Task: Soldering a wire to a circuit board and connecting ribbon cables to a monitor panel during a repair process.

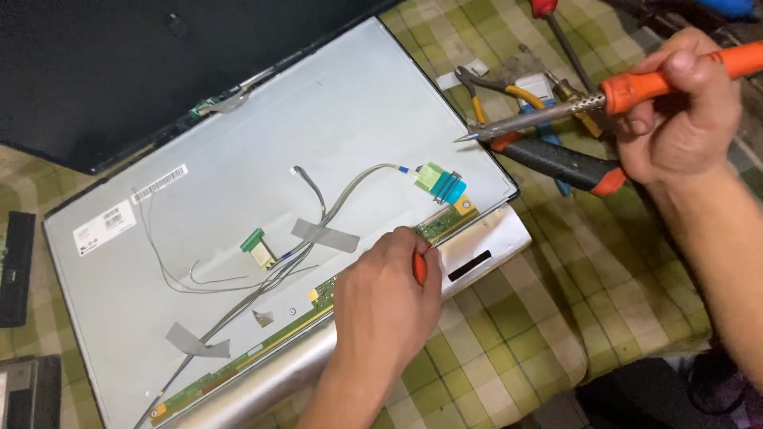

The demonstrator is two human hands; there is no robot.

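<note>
Your right hand (683,111) fingers wrapped around an orange-handled soldering iron (588,103) raised above the pliers (556,159), your left hand (385,298) pinching a small orange tool (419,268) against the green circuit strip (318,298) along the display panel (262,159) edge, checked tablecloth (556,278) beneath.

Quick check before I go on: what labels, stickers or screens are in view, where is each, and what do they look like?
Display panel: face-down across the table, large grey metal back.
Long sticker: panel's upper left, narrow white strip with dark print.
Square sticker: near the panel's left edge, white with dark print.
Black label: white strip right of the left hand.
</note>
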